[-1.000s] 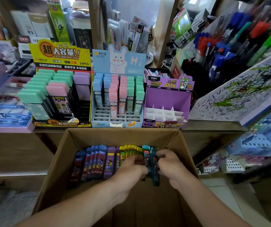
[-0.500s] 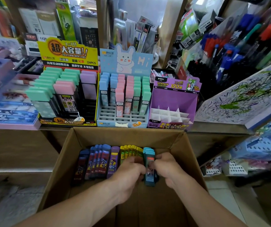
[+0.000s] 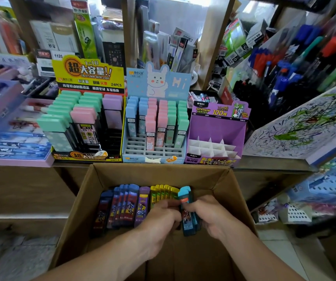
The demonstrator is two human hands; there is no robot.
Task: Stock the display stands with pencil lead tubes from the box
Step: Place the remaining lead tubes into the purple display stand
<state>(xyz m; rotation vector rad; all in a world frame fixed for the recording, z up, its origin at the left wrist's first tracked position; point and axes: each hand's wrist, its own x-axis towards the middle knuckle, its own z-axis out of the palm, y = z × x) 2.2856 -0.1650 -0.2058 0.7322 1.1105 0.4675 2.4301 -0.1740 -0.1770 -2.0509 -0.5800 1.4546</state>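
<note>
A: Where are the teal plastic pencil lead tubes (image 3: pixel 187 222)?
B: Inside the brown cardboard box (image 3: pixel 159 173), at the row's right end; left hand (image 3: pixel 159 218) and right hand (image 3: pixel 213 216) have fingers (image 3: pixel 171 207) curled round them

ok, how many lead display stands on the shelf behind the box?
3: the yellow stand at left, the blue bunny stand in the middle, the purple stand at right. None looks hidden.

Shop shelving, backlit.
We record brown wooden shelving (image 3: pixel 21 189), bare wooden uprights (image 3: pixel 213 47), pale tiled floor (image 3: pixel 280 250), bright light behind.
</note>
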